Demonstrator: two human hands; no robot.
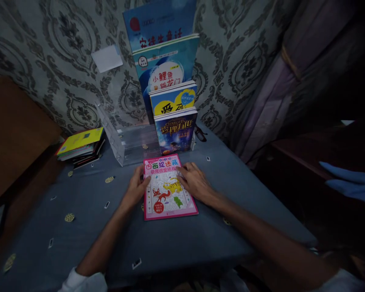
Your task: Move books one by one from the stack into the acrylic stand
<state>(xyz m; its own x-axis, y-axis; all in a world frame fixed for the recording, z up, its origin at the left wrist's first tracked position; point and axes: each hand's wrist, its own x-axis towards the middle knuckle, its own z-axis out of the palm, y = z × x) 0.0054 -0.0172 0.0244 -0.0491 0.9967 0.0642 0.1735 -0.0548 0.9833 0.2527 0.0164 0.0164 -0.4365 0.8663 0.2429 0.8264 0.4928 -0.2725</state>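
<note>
A pink-bordered children's book [170,198] lies face up, its cover showing a yellow tiger and a red fox. My left hand [136,187] grips its left edge, thumb over the cover. On the opposite side my right hand [196,180] holds the right edge, thumb also on top. Just behind it stands a clear tiered book rack [140,148]. Its right side holds a dark blue book [174,132] in front, then a yellow-and-blue book [167,101], a teal book [164,67] and a tall blue book [161,24] at the back.
A stack of thin books with a yellow one [80,140] on top lies left of the rack. Glasses [200,134] rest to its right. The blue-grey cloth [237,190] covers the table. Patterned wall and a curtain [270,81] stand behind; a blue object [353,184] juts in at far right.
</note>
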